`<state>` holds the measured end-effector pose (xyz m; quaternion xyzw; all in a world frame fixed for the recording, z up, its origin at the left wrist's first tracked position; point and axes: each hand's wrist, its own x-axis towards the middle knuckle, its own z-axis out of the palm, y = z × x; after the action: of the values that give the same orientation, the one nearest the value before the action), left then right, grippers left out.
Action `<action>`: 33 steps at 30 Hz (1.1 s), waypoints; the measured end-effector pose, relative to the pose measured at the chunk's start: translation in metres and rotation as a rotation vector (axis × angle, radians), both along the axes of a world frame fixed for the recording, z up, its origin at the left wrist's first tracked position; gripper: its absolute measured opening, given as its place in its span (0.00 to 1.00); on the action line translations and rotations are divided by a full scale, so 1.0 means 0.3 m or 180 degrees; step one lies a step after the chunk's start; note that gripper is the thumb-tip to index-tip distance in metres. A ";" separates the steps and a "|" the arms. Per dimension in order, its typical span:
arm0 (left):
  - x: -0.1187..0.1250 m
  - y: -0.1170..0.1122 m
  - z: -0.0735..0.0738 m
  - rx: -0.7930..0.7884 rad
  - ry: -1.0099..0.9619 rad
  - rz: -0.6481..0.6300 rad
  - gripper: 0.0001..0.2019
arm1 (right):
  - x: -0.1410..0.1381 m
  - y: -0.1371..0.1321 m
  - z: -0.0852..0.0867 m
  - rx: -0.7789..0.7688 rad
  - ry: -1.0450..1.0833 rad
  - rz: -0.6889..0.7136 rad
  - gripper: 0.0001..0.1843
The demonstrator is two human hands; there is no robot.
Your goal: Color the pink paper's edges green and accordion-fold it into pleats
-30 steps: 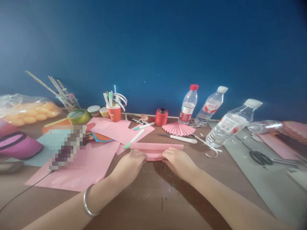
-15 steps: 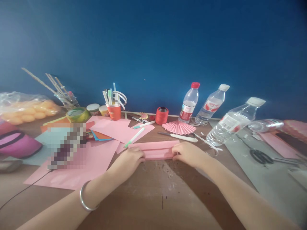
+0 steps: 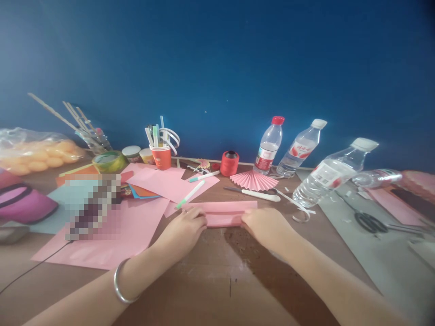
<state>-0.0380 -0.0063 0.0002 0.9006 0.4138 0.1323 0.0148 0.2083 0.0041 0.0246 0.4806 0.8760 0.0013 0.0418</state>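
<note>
A folded strip of pink paper (image 3: 222, 213) lies on the brown table in front of me. My left hand (image 3: 183, 228) rests on its left end with fingers curled and pressed on the fold. My right hand (image 3: 263, 224) pinches the strip's right part near its lower edge. A silver bangle (image 3: 118, 283) circles my left wrist. A finished pink pleated paper fan (image 3: 253, 181) lies just beyond the strip, beside a white-handled knife (image 3: 256, 194).
Pink paper sheets (image 3: 115, 235) lie left, with green pens (image 3: 190, 194) on them. An orange cup of pens (image 3: 161, 156), red thread spool (image 3: 229, 164) and several water bottles (image 3: 331, 174) stand by the blue wall. Scissors (image 3: 369, 222) lie on a grey mat at the right.
My right hand slid right along the pink strip, then came back toward the middle. My left hand stayed on the left end. The view tilted slightly.
</note>
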 end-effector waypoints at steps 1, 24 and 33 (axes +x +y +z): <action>0.000 0.001 -0.002 0.0003 -0.0018 -0.0019 0.10 | -0.009 -0.005 0.000 0.0015 0.0025 0.0033 0.11; 0.009 -0.001 0.019 -0.0624 -0.0376 0.0280 0.10 | -0.033 0.002 -0.062 -0.0264 0.1182 0.0325 0.09; 0.012 -0.032 0.007 -0.0857 -0.0266 0.0170 0.13 | -0.010 0.016 -0.029 -0.0836 0.1288 0.0188 0.12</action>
<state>-0.0344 -0.0158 0.0023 0.8728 0.4506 0.1133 0.1493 0.2053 0.0091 0.0160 0.4356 0.8728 -0.2076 -0.0725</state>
